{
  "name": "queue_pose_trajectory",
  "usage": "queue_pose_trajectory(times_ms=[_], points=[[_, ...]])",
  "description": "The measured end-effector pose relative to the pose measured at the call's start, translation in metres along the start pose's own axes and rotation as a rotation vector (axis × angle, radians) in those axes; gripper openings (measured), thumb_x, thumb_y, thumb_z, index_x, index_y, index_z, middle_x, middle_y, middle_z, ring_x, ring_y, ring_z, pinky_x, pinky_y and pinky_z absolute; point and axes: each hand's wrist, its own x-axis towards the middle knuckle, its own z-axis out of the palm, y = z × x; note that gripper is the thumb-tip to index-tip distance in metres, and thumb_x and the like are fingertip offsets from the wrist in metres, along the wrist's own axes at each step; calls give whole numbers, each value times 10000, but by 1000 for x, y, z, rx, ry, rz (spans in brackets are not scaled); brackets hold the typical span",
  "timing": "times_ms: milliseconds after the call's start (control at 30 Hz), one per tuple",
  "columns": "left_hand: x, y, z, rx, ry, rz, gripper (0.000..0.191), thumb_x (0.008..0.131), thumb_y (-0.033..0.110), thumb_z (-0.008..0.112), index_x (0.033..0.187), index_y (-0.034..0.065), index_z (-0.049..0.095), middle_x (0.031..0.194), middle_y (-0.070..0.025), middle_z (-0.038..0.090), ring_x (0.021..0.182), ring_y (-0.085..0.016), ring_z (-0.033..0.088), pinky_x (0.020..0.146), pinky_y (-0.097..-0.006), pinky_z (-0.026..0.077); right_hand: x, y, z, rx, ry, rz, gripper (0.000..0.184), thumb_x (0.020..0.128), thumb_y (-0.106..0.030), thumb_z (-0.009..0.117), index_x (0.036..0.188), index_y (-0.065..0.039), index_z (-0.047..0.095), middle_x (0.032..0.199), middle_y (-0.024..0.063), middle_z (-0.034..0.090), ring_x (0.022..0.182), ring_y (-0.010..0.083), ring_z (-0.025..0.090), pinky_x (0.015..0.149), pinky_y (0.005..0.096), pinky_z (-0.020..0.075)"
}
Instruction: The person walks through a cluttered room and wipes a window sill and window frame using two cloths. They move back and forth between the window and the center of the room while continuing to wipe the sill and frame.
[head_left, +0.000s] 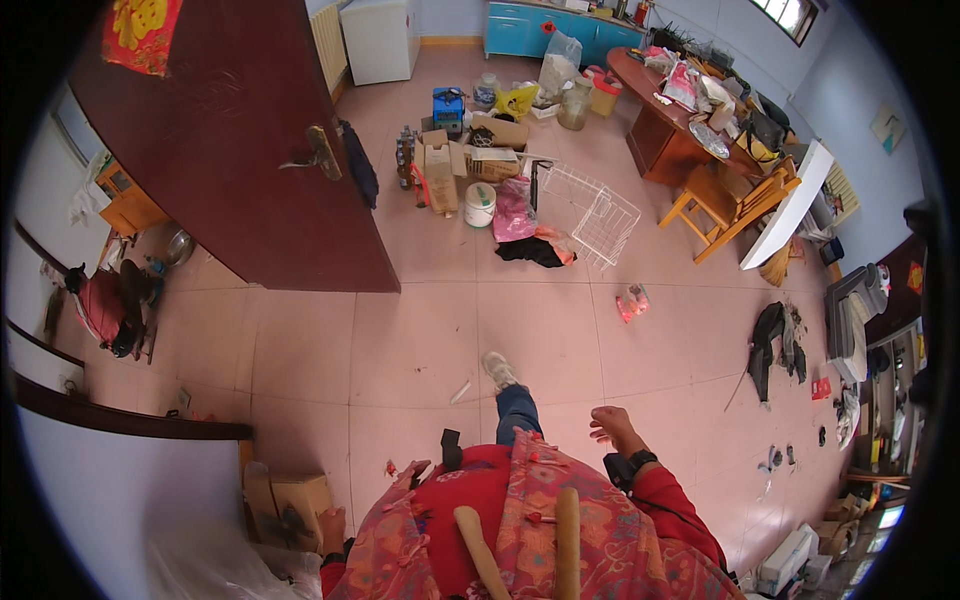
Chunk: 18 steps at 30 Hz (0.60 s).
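My right hand (613, 427) is held out over the tiled floor (555, 345) at the lower centre right. Its fingers are loosely curled with nothing in them, and a dark band with a black device sits at the wrist. Low on the left, my left hand (332, 529) hangs beside a cardboard box (302, 501); what its fingers do is hard to make out. Between them are a red patterned garment (570, 517) and two tan straps or handles (568, 540) over my front. One shoe (499, 370) shows ahead on the floor.
A dark red door (247, 150) stands ajar at the left. Ahead lie cardboard boxes (441, 172), a white bucket (480, 205) and a white wire rack (607, 217). A wooden chair (720, 202) stands by a cluttered table (652, 105). Dark cloth (765, 349) lies at the right.
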Motion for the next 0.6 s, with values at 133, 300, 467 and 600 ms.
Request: queue_pose_trajectory(times_ms=[133,300,467,600], points=[[13,26,-12,-30,13,-51,323,805,283,578,769,-30,648,743,-270,620,754,-414,647,664,-468,499,82,-45,15,-97,-11,100,304,838,-244,615,1080,-61,618,812,85,641,602,220,646,519,335,494],[19,110,-39,52,175,-115,309,811,257,565,761,-40,631,734,-275,605,741,-411,644,651,-463,497,207,-140,24,-164,44,151,261,837,-236,606,998,-35,648,741,100,639,501,223,623,408,333,491],[38,205,-67,55,282,-97,297,818,232,553,752,-51,613,726,-281,591,727,-408,642,639,-457,496,278,-276,61,-112,-113,-120,275,837,-249,619,1008,-39,670,744,86,651,508,185,624,400,310,473],[67,266,-89,2,271,-188,274,818,239,577,779,-24,644,740,-250,622,739,-371,655,649,-430,506,310,-387,116,-154,-254,-216,262,861,-266,627,1009,-51,652,809,60,651,594,173,629,496,278,473]])
